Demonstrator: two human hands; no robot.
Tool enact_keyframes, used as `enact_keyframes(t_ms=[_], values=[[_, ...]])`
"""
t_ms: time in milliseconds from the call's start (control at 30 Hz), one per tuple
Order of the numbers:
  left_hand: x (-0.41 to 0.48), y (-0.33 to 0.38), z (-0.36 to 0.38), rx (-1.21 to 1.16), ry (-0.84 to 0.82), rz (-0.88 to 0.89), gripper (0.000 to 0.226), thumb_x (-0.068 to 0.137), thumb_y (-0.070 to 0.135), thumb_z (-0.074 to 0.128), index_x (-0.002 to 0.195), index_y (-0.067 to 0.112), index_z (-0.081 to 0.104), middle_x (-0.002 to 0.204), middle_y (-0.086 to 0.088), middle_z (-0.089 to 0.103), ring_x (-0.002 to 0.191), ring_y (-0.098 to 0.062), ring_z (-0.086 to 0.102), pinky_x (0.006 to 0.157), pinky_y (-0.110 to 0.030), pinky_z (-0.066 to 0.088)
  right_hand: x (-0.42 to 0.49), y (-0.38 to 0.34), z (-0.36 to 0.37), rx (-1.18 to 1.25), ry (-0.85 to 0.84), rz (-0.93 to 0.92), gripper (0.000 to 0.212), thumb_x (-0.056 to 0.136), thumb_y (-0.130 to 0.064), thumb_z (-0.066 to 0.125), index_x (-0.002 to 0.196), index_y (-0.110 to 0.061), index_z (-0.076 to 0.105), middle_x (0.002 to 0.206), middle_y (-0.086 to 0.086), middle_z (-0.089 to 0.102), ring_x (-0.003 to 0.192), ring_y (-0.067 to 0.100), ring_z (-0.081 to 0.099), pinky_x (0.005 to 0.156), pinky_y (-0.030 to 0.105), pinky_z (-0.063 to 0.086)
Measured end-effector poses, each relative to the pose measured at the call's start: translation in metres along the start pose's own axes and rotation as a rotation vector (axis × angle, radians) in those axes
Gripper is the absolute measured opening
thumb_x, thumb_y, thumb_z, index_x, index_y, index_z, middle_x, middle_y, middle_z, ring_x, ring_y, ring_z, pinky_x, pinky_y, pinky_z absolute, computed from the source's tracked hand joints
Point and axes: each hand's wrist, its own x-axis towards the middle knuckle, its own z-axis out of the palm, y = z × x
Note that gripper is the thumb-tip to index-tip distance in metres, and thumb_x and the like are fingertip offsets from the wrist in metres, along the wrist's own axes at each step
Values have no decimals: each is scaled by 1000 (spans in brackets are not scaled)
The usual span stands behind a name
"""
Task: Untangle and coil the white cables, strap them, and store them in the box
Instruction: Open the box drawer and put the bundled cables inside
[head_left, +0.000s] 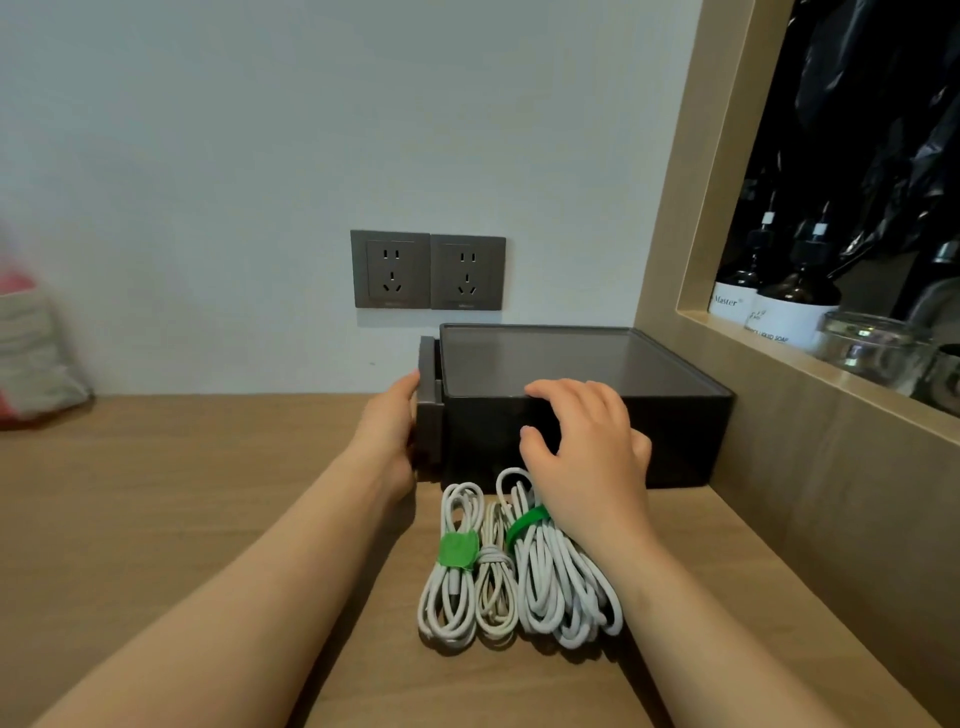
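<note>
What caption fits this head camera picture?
Left hand at the grey drawer of a dark grey plastic box, right hand gripping its top edge, three coiled white cables in front.

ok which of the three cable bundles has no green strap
The thin middle bundle: it is cinched only by its own white cable, while the left bundle and the bigger right bundle each carry a green strap.
</note>
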Motion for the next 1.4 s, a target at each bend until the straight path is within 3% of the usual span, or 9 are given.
enact_keyframes(t_ms=[233, 333, 467, 733, 967, 1100, 1200, 1300, 1400], values=[[-9, 24, -38, -4, 136, 19, 28, 87, 27, 63, 108, 14, 51, 92, -15, 61, 83, -30, 61, 69, -43, 55, -1, -3, -2, -28, 7, 15, 35, 92, -29, 46, 126, -37, 44, 136, -18, 41, 137, 7, 16, 106, 37, 19], [-4, 35, -53, -134, 191, -26, 47, 76, 21, 73, 114, 12, 47, 102, -17, 58, 93, -35, 60, 84, -51, 54, -2, -4, -3, -30, 5, 21, 35, 93, -29, 46, 126, -37, 45, 136, -17, 41, 137, 7, 17, 107, 38, 19], [11, 40, -69, -220, 286, -14, 70, 52, 23, 81, 117, 17, 53, 108, -15, 64, 93, -36, 63, 81, -54, 53, -2, -4, -3, -35, 8, 20, 35, 93, -29, 46, 127, -37, 45, 137, -17, 41, 138, 7, 17, 107, 38, 19], [-9, 60, -113, -205, 472, 21, 41, 76, 30, 68, 114, 19, 56, 108, -11, 60, 96, -32, 60, 82, -48, 53, -2, -4, -1, -53, 38, 35, 35, 92, -28, 46, 127, -33, 45, 136, -15, 42, 137, 8, 19, 105, 38, 21], [-11, 54, -114, 362, 666, 329, 33, 100, 23, 41, 125, 7, 52, 115, -11, 54, 98, -25, 49, 79, -33, 40, -1, -4, -1, -43, 3, 30, 38, 93, -29, 46, 131, -32, 43, 141, -13, 38, 139, 9, 14, 107, 41, 20], [-18, 51, -114, 776, 772, 417, 42, 96, 26, 44, 137, 22, 41, 142, -13, 41, 129, -36, 36, 107, -48, 29, -5, -4, -5, -1, -61, 39, 45, 94, -30, 46, 138, -33, 37, 152, -9, 23, 143, 12, 4, 112, 41, 14], [-34, 44, -96, 1032, 826, 631, 40, 89, 21, 52, 129, 22, 49, 141, -13, 37, 134, -34, 27, 110, -50, 17, -14, -7, -16, 28, 22, 50, 38, 91, -28, 51, 128, -32, 48, 143, -5, 35, 135, 16, 23, 107, 38, 23], [-53, 22, -71, 1159, 683, 864, 26, 89, 24, 55, 114, 21, 59, 122, -11, 47, 121, -29, 36, 103, -43, 26, -27, -9, -29, 112, -49, 114, 17, 87, -28, 53, 104, -30, 54, 114, -4, 44, 103, 15, 47, 87, 33, 43], [-72, -5, -49, 1211, 346, 966, 18, 90, 27, 54, 106, 22, 61, 108, 1, 47, 104, -13, 38, 84, -26, 33, -43, -13, -33, 92, -296, 145, 19, 86, -33, 54, 105, -30, 50, 109, -6, 39, 83, 8, 49, 77, 30, 49]])
